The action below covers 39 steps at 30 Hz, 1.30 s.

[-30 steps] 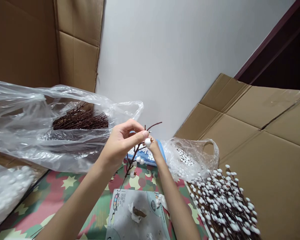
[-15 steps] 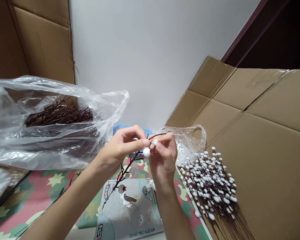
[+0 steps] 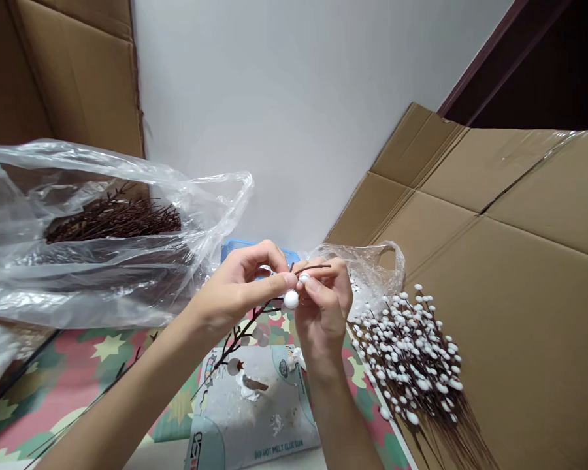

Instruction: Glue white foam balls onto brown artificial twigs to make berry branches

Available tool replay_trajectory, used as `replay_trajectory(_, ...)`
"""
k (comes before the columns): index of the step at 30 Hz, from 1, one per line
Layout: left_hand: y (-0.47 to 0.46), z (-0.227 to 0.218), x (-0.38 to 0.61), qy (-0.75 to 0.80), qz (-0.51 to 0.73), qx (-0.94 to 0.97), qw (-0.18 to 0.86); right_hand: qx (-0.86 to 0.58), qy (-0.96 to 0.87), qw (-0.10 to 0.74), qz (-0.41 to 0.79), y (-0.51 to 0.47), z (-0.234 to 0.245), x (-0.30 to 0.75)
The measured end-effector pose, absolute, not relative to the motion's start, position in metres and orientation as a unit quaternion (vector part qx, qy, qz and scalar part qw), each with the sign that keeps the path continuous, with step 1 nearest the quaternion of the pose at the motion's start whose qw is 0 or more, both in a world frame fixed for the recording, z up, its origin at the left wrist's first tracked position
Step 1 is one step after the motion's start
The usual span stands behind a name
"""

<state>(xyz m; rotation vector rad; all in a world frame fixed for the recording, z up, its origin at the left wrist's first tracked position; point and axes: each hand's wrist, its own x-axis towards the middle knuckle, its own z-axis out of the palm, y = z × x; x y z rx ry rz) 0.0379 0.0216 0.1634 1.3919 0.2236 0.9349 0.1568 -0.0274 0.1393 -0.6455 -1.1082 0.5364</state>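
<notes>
Berry twig [image 3: 235, 341] is held in narrow grip by L hand [image 3: 238, 287], foam ball [image 3: 291, 299] just beside it; 2nd ball [image 3: 304, 278] is now pinched at twig by R hand [image 3: 323, 307], brought in close, above patterned cloth [image 3: 102, 365].

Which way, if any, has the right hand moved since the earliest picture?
Yes: against the blue container, the right hand now sits further right and lower in view, past the container's right end.

The right hand [image 3: 323, 313] hides where the small white ball [image 3: 304, 277] joins the twig [image 3: 313, 267]; the blue tray [image 3: 247, 247] behind is mostly covered, its contents not seen.
</notes>
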Motion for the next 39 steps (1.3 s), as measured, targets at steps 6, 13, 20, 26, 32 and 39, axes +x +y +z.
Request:
replay_trajectory(6, 0.019, 0.164, 0.037, 0.121, 0.425, 0.624, 0.644, -0.329, -0.511, 0.765, 0.213, -0.027, 0.139, 0.156)
replay_trajectory(13, 0.015, 0.163, 0.038, 0.116, 0.442, 0.64, 0.618, -0.329, -0.512, 0.766, 0.205, -0.028, 0.139, 0.156)
replay_trajectory(20, 0.016, 0.164, 0.036, 0.12, 0.436, 0.669, 0.59, -0.31, -0.525, 0.763, 0.215, -0.03, 0.14, 0.158)
replay_trajectory(26, 0.021, 0.166, 0.032, 0.158, 0.453, 0.71, 0.516, -0.328, -0.547, 0.751, 0.174, -0.03, 0.143, 0.166)
replay_trajectory(32, 0.029, 0.167, 0.023, 0.17, 0.523, 0.631, 0.547, -0.364, -0.566, 0.729, 0.122, -0.031, 0.157, 0.173)
replay_trajectory(39, 0.016, 0.127, 0.014, 0.277, 0.524, 0.545, 0.593, -0.302, -0.611, 0.724, 0.109, -0.034, 0.198, 0.164)
